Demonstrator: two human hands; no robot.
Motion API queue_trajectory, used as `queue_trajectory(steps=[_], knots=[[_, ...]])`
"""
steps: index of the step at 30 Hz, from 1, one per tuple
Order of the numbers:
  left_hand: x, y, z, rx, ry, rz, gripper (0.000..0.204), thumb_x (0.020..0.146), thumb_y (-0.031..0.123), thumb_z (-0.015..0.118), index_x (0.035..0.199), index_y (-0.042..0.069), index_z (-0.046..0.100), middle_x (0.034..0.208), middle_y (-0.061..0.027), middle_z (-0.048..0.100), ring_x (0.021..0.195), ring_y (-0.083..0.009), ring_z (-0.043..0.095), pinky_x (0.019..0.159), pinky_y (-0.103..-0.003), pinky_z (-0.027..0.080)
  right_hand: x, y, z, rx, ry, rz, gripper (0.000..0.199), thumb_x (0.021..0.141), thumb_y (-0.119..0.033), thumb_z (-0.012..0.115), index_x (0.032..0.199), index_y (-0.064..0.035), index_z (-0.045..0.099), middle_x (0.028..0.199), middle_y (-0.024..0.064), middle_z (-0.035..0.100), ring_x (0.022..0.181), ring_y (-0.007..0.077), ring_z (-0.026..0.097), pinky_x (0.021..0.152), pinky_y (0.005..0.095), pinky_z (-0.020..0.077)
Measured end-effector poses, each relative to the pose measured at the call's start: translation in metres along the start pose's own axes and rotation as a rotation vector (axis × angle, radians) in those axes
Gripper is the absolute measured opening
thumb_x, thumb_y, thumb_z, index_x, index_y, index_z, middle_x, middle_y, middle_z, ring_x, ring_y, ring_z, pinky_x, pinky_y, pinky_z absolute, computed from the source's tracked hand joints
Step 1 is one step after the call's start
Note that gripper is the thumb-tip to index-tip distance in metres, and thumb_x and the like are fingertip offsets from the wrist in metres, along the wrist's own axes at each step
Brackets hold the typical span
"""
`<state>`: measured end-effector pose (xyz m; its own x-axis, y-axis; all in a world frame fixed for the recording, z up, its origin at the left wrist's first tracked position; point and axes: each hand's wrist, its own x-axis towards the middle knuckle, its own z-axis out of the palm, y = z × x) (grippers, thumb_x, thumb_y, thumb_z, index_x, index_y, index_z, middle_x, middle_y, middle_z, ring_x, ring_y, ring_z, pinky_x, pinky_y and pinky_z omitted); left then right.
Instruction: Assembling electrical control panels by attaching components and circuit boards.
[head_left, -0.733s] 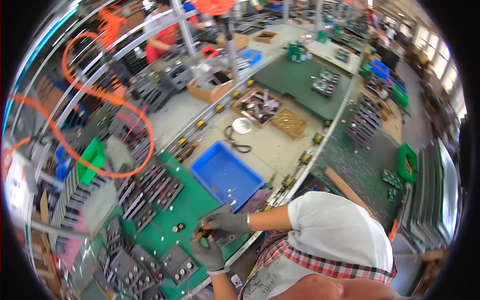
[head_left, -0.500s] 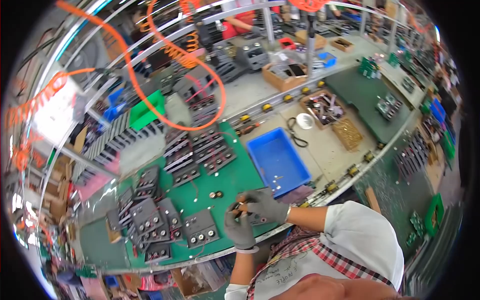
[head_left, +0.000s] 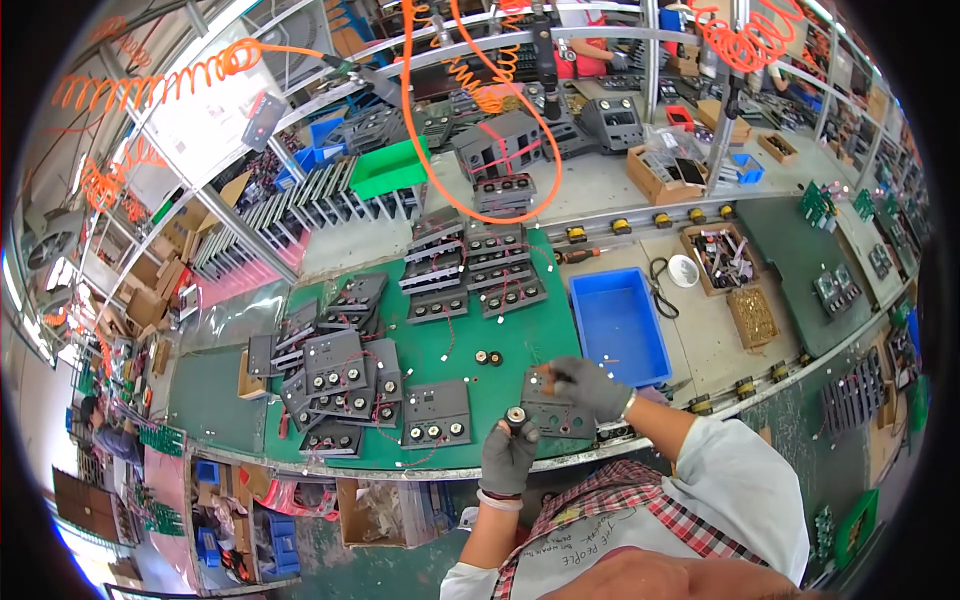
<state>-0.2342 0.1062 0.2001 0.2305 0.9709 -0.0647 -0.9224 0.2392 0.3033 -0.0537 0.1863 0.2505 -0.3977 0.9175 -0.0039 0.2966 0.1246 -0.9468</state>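
Your left hand (head_left: 508, 460), in a grey glove, has its fingers closed around a small round component (head_left: 515, 415), black with a pale metallic top, held upright at your fingertips. Your right hand (head_left: 595, 388), gloved too, reaches over a dark grey panel with round holes (head_left: 562, 420), its fingers bent; whether they grip anything I cannot tell. That panel lies beneath your right fingers and just to the right of your left ones.

Ahead of your left fingertips, a little to their left, two loose round components (head_left: 488, 357) sit side by side on the green mat (head_left: 540, 325). To the left of those same fingers lies a panel fitted with round units (head_left: 436, 415), and farther left an untidy pile of similar panels (head_left: 340, 365). Well ahead of your left fingers are more wired panels (head_left: 475, 270), stacked overlapping. Ahead and to the right of your right fingers stands a blue tray (head_left: 620, 320), with black-handled scissors (head_left: 660, 290) beyond it.
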Motion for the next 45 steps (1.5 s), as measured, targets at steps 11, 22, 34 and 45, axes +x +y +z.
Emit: queue_trajectory(steps=[11,22,34,45], knots=[[-0.012,-0.014,-0.017,-0.027,0.047,-0.016,0.03,0.087,0.02,0.049,0.11,0.002,0.048,0.101,-0.0059,0.055,0.086,-0.017,0.054,0.074,-0.03,0.045,-0.016,-0.014,0.037,-0.648,-0.214,-0.61,0.03,0.077,-0.022,0.056,0.106,-0.0134,0.05,0.1,0.0083,0.05,0.088,0.0268,0.054,0.069,0.038,0.048],[-0.02,-0.014,-0.029,-0.001,0.055,0.001,0.03,0.086,0.022,0.051,0.108,0.003,0.051,0.103,-0.0057,0.056,0.09,-0.0169,0.054,0.078,-0.03,0.044,-0.011,-0.006,0.055,-0.51,-0.23,-0.557,0.029,0.073,-0.014,0.055,0.101,-0.0092,0.051,0.093,0.0114,0.051,0.082,0.0299,0.054,0.066,0.04,0.0457],[-0.032,-0.015,-0.025,0.03,0.084,0.008,0.036,0.087,0.022,0.048,0.115,-0.001,0.044,0.102,-0.0065,0.055,0.09,-0.0155,0.054,0.076,-0.028,0.044,-0.018,-0.01,0.052,-0.66,-0.266,-0.516,0.027,0.077,-0.025,0.053,0.102,-0.015,0.051,0.093,0.0089,0.05,0.074,0.0294,0.056,0.06,0.0394,0.047],[-0.029,-0.011,-0.025,-0.081,0.096,-0.022,0.03,0.087,0.024,0.05,0.109,0.003,0.048,0.097,-0.0052,0.055,0.085,-0.016,0.052,0.076,-0.027,0.043,-0.013,-0.016,0.05,-0.567,-0.312,-0.628,0.032,0.078,-0.018,0.047,0.109,-0.0122,0.048,0.105,0.0081,0.049,0.088,0.026,0.053,0.072,0.0378,0.0461]])
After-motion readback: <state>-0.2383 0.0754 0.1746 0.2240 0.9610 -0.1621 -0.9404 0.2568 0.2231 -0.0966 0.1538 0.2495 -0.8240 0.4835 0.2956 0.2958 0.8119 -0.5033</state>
